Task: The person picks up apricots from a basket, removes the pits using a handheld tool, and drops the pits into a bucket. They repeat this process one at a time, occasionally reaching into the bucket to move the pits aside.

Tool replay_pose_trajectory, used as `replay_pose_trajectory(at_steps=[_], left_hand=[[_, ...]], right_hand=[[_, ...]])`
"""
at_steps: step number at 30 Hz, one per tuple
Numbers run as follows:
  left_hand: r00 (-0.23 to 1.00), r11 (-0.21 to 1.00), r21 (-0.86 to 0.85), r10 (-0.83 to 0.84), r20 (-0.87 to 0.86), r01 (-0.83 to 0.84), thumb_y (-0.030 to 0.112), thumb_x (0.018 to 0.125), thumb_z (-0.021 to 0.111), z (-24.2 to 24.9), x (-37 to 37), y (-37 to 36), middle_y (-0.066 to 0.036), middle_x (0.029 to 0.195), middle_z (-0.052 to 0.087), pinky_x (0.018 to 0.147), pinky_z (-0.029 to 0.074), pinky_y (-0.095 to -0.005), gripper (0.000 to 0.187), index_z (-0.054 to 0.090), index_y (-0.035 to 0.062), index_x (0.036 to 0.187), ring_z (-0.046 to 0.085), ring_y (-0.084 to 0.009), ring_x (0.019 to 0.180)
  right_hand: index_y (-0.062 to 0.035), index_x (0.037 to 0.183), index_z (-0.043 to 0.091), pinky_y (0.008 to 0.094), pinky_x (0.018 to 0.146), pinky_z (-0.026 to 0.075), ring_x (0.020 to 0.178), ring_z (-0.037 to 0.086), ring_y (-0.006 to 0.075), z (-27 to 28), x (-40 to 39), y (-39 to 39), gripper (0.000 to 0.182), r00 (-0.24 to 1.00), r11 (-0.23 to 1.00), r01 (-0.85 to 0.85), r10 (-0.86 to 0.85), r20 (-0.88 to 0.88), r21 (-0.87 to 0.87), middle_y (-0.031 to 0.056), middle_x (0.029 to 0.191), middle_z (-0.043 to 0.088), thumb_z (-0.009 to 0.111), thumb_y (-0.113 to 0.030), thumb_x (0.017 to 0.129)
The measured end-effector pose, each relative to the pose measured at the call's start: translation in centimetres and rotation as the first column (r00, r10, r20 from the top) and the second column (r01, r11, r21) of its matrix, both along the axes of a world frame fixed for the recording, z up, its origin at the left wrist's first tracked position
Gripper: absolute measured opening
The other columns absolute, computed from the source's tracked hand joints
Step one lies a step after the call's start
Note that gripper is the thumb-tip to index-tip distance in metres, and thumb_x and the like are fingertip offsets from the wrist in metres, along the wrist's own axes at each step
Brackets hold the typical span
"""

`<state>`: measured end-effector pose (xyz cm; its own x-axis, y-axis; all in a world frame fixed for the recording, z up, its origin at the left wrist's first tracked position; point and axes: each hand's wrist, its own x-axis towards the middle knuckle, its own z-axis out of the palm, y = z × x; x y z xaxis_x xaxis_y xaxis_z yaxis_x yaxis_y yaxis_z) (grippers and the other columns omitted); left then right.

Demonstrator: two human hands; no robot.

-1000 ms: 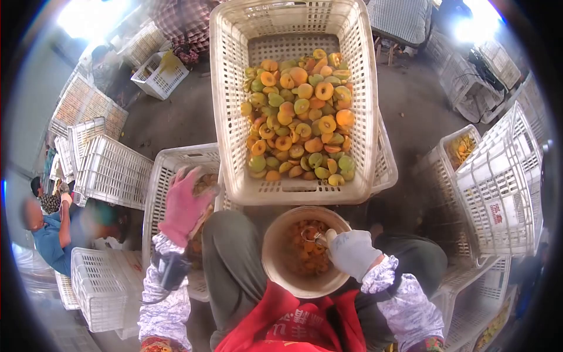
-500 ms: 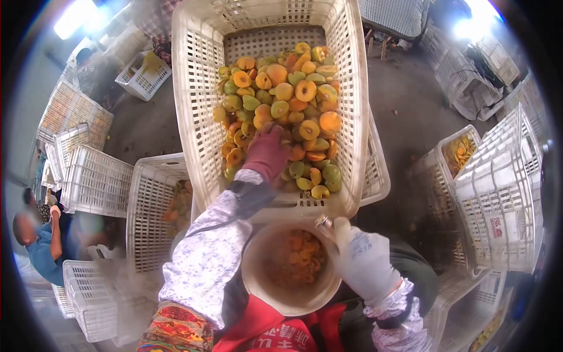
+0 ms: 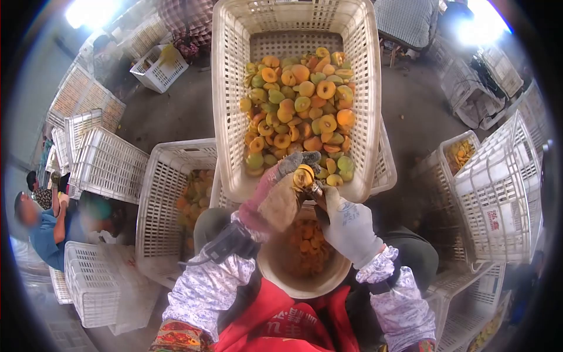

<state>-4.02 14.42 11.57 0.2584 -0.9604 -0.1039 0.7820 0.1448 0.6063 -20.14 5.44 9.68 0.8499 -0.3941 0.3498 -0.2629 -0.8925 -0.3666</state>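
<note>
1. A bucket [image 3: 305, 291] of orange pieces [image 3: 312, 246] stood nearest, below the hands.
2. Over its far rim, the gloved left hand [image 3: 278, 196] gripped a yellow fruit [image 3: 303, 176]; close beside it, the gloved right hand [image 3: 352, 229] was clamped on a metal tool [image 3: 316, 190], its end at the fruit.
3. Just beyond, a white crate [image 3: 230, 117] held fruit halves [image 3: 325, 90].
4. Farther left was a person in blue [image 3: 46, 227].

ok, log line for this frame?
left hand: holding fruit | right hand: metal tool at fruit | bucket: below hands, orange pieces inside

Head cam looks fwd/down — close above L hand [image 3: 279, 196], R hand [image 3: 352, 229].
</note>
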Motion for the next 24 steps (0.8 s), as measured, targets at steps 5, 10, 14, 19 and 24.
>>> replay_pose_trajectory(at_steps=[5,10,14,19,24], left_hand=[[0.873,0.968,0.061,0.192,0.448,-0.244,0.027,0.099,0.05,-1.5,-0.5,-0.5,-0.012,0.107,0.063,0.085,0.05,-0.0291,0.038,0.056,-0.0033,0.121,0.062,-0.0165,0.098],[0.785,0.944,0.083,0.213,0.582,-0.318,0.033,0.1,0.05,0.3,-0.7,-0.8,-0.008,0.089,0.065,0.07,0.05,-0.0249,0.038,0.065,-0.0021,0.104,0.061,-0.0116,0.078],[0.887,0.932,0.34,-0.049,0.459,-0.124,0.037,0.1,0.048,1.9,0.4,-1.3,-0.008,0.085,0.064,0.061,0.05,-0.0277,0.045,0.068,-0.0024,0.096,0.059,-0.0132,0.068],[0.965,0.959,0.105,0.258,0.047,-0.261,0.045,0.099,0.043,-1.1,0.0,-1.2,-0.01,0.091,0.067,0.069,0.057,-0.0313,0.051,0.061,-0.0006,0.114,0.066,-0.0186,0.079],[0.74,0.876,0.253,0.158,0.654,-0.41,0.025,0.101,0.04,-4.4,0.9,0.4,-0.014,0.109,0.063,0.081,0.055,-0.033,0.037,0.051,-0.0009,0.126,0.065,-0.0269,0.096]], right_hand=[[0.0064,0.123,0.048,0.0384,0.051,0.049,0.058,0.064,0.0286,0.2,0.4,0.2,0.05,0.988,0.999,-0.014,0.022,-0.15,0.051,0.0115,0.068,0.063,0.067,-0.014,0.081],[0.0045,0.115,0.048,0.0375,0.05,0.047,0.059,0.064,0.0256,-0.5,-0.1,0.9,0.045,0.995,0.996,-0.073,0.075,-0.065,0.042,0.0101,0.075,0.062,0.063,-0.019,0.079],[0.0021,0.111,0.049,0.0398,0.051,0.047,0.059,0.063,0.027,-1.1,-0.1,0.7,0.039,0.994,0.956,-0.107,0.113,-0.006,0.274,0.0118,0.07,0.061,0.063,-0.016,0.079],[0.0019,0.102,0.051,0.043,0.054,0.046,0.062,0.061,0.0347,-0.3,0.6,1.2,0.027,0.988,0.943,-0.13,0.097,0.121,0.306,0.0163,0.068,0.058,0.062,-0.01,0.08],[0.0031,0.097,0.052,0.044,0.058,0.046,0.066,0.06,0.04,-0.9,1.1,2.6,0.02,0.997,0.83,-0.082,0.062,0.055,0.551,0.0209,0.07,0.058,0.061,-0.008,0.083]])
